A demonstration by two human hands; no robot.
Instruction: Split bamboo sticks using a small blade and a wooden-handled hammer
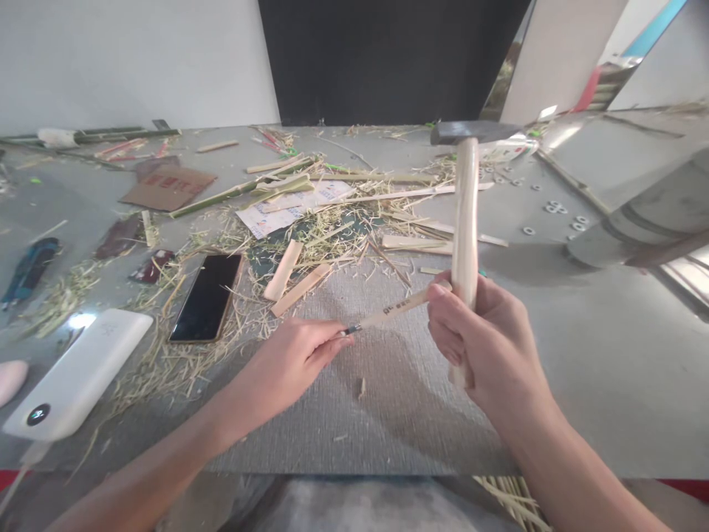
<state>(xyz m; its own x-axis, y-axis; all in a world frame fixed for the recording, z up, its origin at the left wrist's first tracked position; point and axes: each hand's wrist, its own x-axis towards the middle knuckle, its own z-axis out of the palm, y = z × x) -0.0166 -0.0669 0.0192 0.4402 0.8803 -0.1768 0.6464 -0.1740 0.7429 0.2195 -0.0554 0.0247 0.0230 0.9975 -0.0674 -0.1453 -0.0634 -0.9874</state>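
The person's left hand (302, 353) pinches the dark metal end of a slim wooden-handled tool (394, 308) between thumb and fingers, above the near part of the table (598, 421). The right hand (492, 336) grips the lower handle of a hammer (466, 214), held head up, its thumb at the tool's other end, so the tool slants between both hands. The left fingers hide the tool's tip, leaving its exact kind unclear; its printed marks are hard to read. Beyond lie bamboo shavings (340, 229), and a grey cylinder (648, 210) cut off at the right edge.
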